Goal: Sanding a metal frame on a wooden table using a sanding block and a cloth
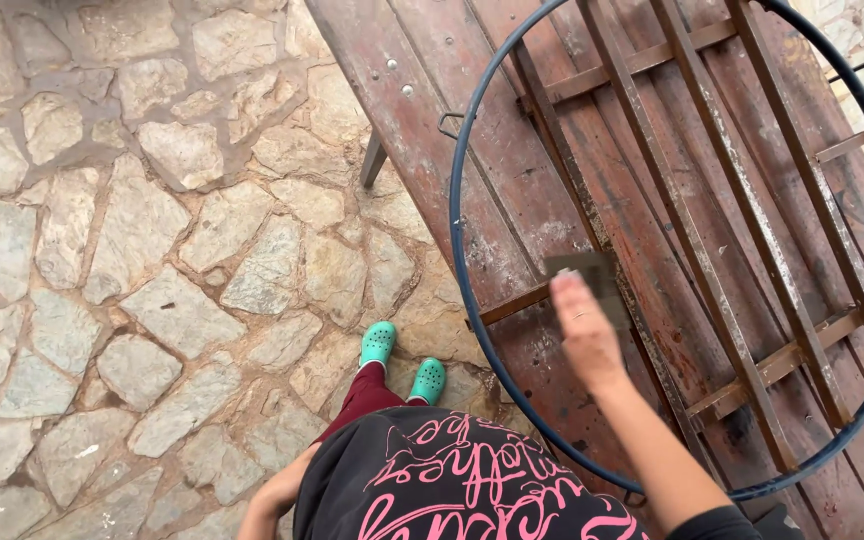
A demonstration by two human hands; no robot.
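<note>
On the red-brown wooden table point(432, 130), our right hand point(584, 335) presses a small dark sanding pad point(592, 272) flat against a rusty bar of the round metal frame point(457, 200), fingers closed over the pad's near edge. The pad lies just beyond our fingertips, and the bar's long axis runs up and away to the left. Our left hand point(270, 497) hangs low beside our hip, well apart, and we cannot tell whether its grip is closed.

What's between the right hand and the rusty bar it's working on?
A dark sanding pad, pressed by the right hand onto the rusty bar of the round metal frame, in the head view.
</note>
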